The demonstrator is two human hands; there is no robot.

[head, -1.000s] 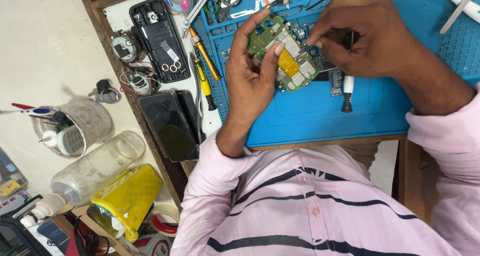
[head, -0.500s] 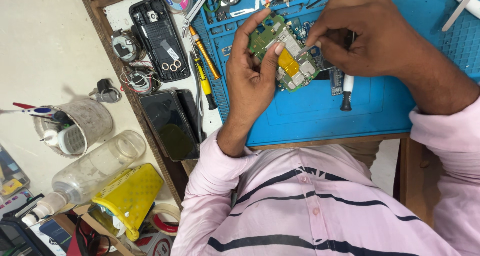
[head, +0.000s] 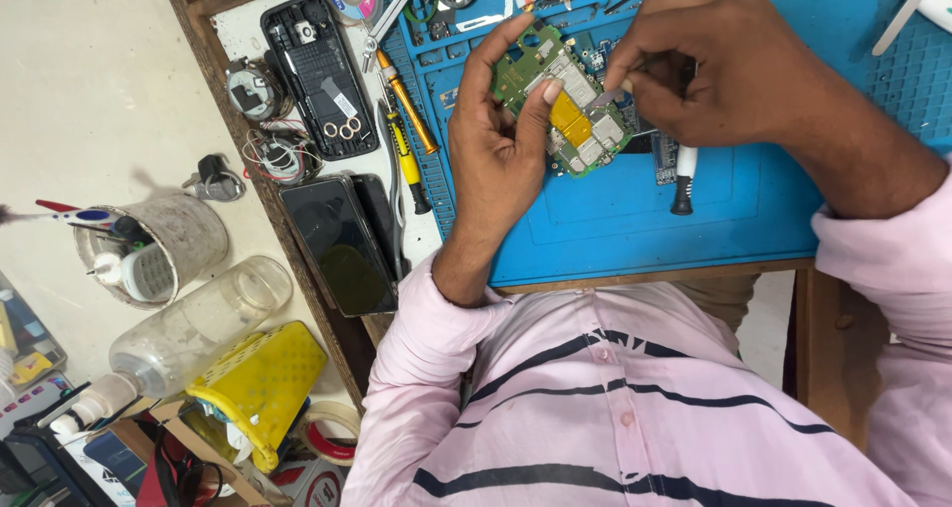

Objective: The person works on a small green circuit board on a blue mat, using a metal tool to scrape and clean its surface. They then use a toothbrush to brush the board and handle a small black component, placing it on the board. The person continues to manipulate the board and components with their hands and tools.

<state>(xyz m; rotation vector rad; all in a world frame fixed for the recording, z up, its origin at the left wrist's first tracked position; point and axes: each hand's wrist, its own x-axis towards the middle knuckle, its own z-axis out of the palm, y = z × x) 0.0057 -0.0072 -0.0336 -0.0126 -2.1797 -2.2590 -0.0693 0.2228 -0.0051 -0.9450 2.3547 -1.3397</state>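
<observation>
Over the blue mat (head: pixel 615 219), my left hand (head: pixel 501 155) gripped the green circuit board (head: pixel 570 110) while my right hand (head: pixel 724 65) pinched a thin tool (head: pixel 607 97) against it.

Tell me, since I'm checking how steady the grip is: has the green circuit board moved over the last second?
No. The green circuit board, held in the left hand, sits at the same spot against the blue mat's upper compartments in every picture.

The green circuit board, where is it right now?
In the head view, the green circuit board is upper centre, pinched in the left hand above the blue mat.
</observation>
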